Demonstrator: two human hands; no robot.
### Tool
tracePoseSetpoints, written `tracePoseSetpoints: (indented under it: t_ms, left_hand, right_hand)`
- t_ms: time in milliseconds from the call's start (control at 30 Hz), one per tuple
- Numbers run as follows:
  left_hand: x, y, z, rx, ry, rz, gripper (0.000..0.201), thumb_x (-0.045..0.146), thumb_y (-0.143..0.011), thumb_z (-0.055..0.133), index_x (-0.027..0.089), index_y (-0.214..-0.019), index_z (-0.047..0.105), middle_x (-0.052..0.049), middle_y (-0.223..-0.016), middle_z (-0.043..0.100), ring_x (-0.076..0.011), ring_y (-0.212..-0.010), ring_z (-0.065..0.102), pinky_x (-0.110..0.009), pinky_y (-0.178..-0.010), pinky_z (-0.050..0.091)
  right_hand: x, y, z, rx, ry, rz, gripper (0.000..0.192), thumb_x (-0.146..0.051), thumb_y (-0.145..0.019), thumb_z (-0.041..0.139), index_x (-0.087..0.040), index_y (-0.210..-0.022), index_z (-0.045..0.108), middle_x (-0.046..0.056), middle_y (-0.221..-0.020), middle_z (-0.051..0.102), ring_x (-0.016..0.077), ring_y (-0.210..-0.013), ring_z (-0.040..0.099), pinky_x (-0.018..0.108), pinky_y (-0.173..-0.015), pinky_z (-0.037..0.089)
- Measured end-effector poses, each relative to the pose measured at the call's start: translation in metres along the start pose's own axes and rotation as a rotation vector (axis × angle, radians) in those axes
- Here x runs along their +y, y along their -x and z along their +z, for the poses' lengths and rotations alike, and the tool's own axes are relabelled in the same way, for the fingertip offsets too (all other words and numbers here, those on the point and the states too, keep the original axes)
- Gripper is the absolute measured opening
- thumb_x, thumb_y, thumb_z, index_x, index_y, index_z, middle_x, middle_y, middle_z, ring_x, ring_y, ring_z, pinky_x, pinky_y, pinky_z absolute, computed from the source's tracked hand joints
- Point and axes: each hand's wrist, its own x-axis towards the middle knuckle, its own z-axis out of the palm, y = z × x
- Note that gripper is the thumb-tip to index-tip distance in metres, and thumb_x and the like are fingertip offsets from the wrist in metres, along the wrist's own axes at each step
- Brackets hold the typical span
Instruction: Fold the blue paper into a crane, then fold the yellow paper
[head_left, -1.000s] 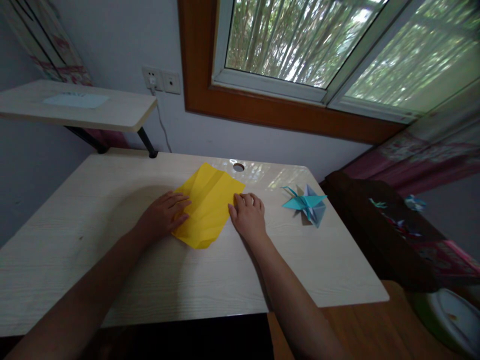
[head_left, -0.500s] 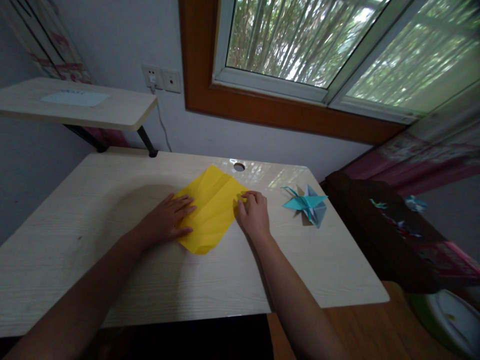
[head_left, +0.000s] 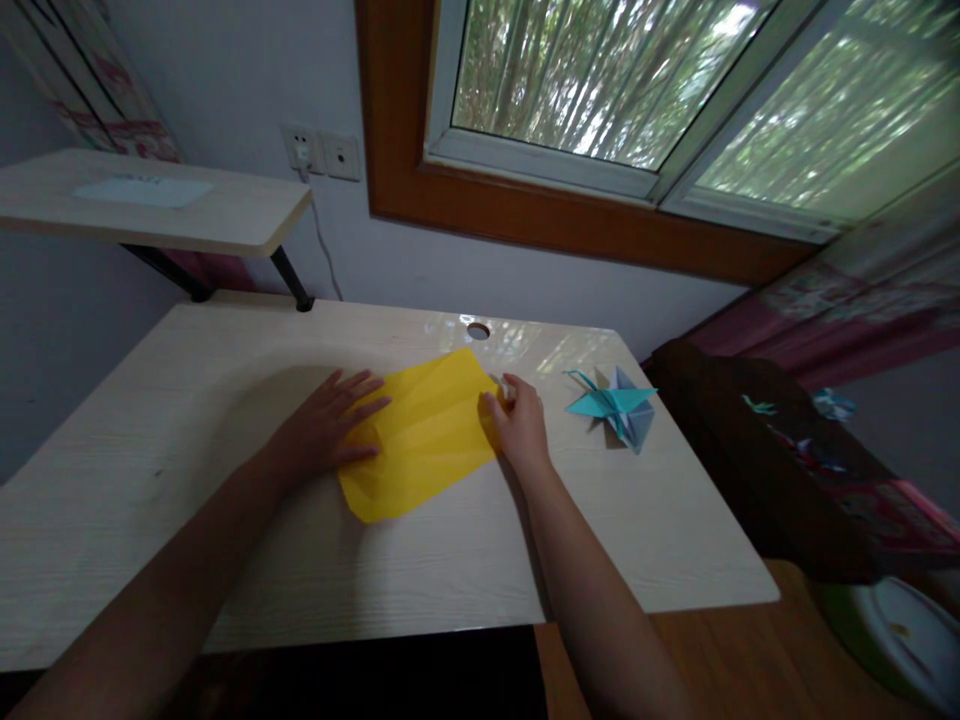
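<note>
A creased yellow sheet of paper (head_left: 427, 432) lies on the pale wooden desk (head_left: 225, 540). My left hand (head_left: 326, 430) rests flat on the sheet's left edge, fingers spread. My right hand (head_left: 517, 420) pinches the sheet's right corner between thumb and fingers. A folded blue paper crane (head_left: 611, 405) sits on the desk just right of my right hand, untouched.
A raised shelf (head_left: 150, 205) with a pale sheet stands at the back left. A cable hole (head_left: 478, 329) is near the desk's far edge. A dark chair (head_left: 757, 450) with small paper cranes stands at the right. Wall sockets (head_left: 322, 152) and a window are behind.
The yellow sheet has turned clockwise and now lies more horizontally. My right hand moved right and back with its corner; my left hand stayed on the left edge.
</note>
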Motion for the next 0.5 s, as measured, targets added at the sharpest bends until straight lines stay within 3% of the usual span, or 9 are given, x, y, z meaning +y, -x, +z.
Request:
tracePoseSetpoints:
  t_ms: [100, 267, 500]
  left_hand:
    - [-0.005, 0.003, 0.001, 0.061, -0.069, -0.091, 0.065, 0.058, -0.097, 0.056, 0.029, -0.154, 0.043, -0.009, -0.163, 0.04, -0.0317, -0.155, 0.026, -0.057, -0.129, 0.014]
    - [-0.014, 0.005, 0.008, 0.142, -0.106, -0.281, 0.068, 0.058, -0.098, 0.051, 0.023, -0.155, 0.038, -0.014, -0.16, 0.042, -0.0356, -0.153, 0.028, -0.06, -0.126, 0.02]
    - [-0.024, 0.006, 0.01, 0.307, -0.053, -0.479, 0.059, 0.048, -0.101, 0.045, 0.018, -0.151, 0.039, -0.018, -0.146, 0.052, -0.0342, -0.137, 0.047, -0.053, -0.118, 0.035]
  right_hand:
    - [0.001, -0.001, -0.002, -0.018, -0.078, 0.065, 0.054, -0.046, -0.09, 0.062, -0.015, -0.134, 0.057, 0.017, -0.122, 0.068, 0.0305, -0.106, 0.065, 0.046, -0.093, 0.052]
    - [0.0, -0.002, -0.007, -0.113, -0.149, 0.189, 0.065, -0.05, -0.083, 0.066, -0.019, -0.139, 0.054, 0.009, -0.098, 0.072, 0.0249, -0.08, 0.066, 0.039, -0.074, 0.054]
    - [-0.001, -0.004, -0.005, -0.095, -0.484, 0.228, 0.055, -0.042, -0.079, 0.069, -0.021, -0.13, 0.062, 0.001, -0.087, 0.065, 0.0173, -0.074, 0.061, 0.032, -0.072, 0.052]
